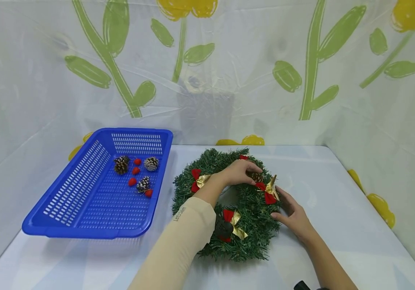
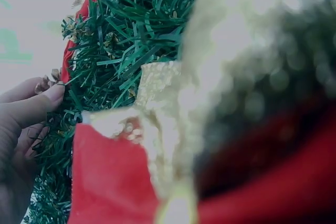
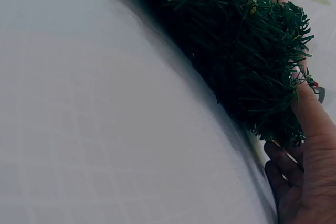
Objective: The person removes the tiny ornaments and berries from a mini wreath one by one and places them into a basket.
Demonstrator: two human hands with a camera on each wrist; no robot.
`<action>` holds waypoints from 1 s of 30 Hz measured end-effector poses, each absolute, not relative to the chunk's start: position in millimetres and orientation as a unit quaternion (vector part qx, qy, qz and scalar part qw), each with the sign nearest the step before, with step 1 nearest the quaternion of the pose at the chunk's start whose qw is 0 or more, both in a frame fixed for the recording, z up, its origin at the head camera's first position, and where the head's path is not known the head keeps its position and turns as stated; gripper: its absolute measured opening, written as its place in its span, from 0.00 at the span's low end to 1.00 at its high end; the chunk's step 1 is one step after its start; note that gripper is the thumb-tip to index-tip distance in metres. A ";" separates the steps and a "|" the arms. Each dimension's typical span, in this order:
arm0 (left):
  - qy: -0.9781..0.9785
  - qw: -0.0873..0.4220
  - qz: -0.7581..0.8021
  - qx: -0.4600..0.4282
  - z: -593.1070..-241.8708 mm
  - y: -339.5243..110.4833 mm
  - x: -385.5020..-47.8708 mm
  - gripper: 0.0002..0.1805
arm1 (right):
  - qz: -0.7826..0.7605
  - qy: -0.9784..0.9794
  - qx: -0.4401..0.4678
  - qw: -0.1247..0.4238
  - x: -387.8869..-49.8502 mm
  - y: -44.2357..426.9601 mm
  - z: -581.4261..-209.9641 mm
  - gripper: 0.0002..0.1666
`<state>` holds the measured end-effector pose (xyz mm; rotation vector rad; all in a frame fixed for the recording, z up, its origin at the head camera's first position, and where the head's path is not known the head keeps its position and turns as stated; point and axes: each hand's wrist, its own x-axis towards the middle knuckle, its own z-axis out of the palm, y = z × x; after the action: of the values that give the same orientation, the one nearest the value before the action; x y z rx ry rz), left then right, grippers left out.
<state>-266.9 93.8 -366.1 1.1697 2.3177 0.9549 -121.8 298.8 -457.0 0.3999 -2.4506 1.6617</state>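
A green artificial wreath (image 1: 207, 163) lies on the table, decorated with several red and gold bows (image 1: 270, 191). My left hand (image 1: 238, 172) reaches across its middle and pinches a brown pine cone (image 1: 256, 177) against the upper right of the ring. In the left wrist view, thumb and fingers hold this pine cone (image 2: 46, 83) beside a red ribbon, while a blurred bow (image 2: 113, 166) fills the foreground. At the wreath's right outer edge, my right hand (image 1: 294, 215) grips the greenery (image 3: 247, 66), thumb on one side and fingers low by the table.
To the left stands a blue plastic basket (image 1: 102, 232). Inside are several pine cones (image 1: 151, 164) and small red berries (image 1: 136, 170). A dark round object (image 1: 224, 228) sits by the lower bow. Flower-printed sheeting (image 1: 251, 100) surrounds the white table (image 1: 338, 193).
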 end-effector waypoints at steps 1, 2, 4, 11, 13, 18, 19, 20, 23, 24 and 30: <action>0.824 0.183 0.342 0.413 -366.2 93.5 -266.5 0.23 | 0.555 -0.818 0.132 0.077 -121.6 298.8 -457.2 0.46; 0.825 0.180 0.343 0.412 -366.0 93.2 -266.1 0.23 | 0.555 -0.818 0.131 0.077 -121.4 298.9 -457.5 0.46; 0.825 0.177 0.347 0.409 -365.6 92.5 -266.1 0.22 | 0.555 -0.818 0.130 0.076 -121.0 299.1 -457.9 0.45; 0.821 0.175 0.354 0.412 -362.6 89.7 -266.9 0.21 | 0.556 -0.817 0.131 0.077 -120.2 299.0 -457.8 0.45; 0.821 0.175 0.358 0.410 -361.2 88.4 -267.5 0.21 | 0.555 -0.818 0.130 0.078 -120.5 298.9 -457.6 0.45; 0.817 0.177 0.373 0.403 -358.5 84.0 -269.3 0.20 | 0.553 -0.819 0.129 0.077 -122.4 297.6 -457.1 0.45; 0.815 0.179 0.378 0.400 -358.3 82.9 -269.6 0.19 | 0.553 -0.819 0.130 0.076 -122.6 297.4 -456.9 0.45; 0.813 0.180 0.384 0.398 -358.2 82.0 -269.8 0.19 | 0.553 -0.820 0.131 0.075 -122.7 297.4 -456.8 0.45; 0.807 0.183 0.398 0.396 -356.9 79.4 -270.4 0.19 | 0.547 -0.822 0.134 0.079 -121.3 298.1 -456.2 0.45; 0.805 0.182 0.401 0.397 -356.3 78.5 -270.8 0.19 | 0.547 -0.822 0.134 0.081 -120.7 298.6 -456.1 0.45; 0.787 0.187 0.444 0.385 -349.0 66.0 -276.9 0.21 | 0.556 -0.815 0.140 0.085 -121.7 299.6 -457.4 0.46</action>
<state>-276.9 66.0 -349.0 1.0836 2.2160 1.2489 -121.7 299.6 -457.4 0.4178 -2.4297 1.6582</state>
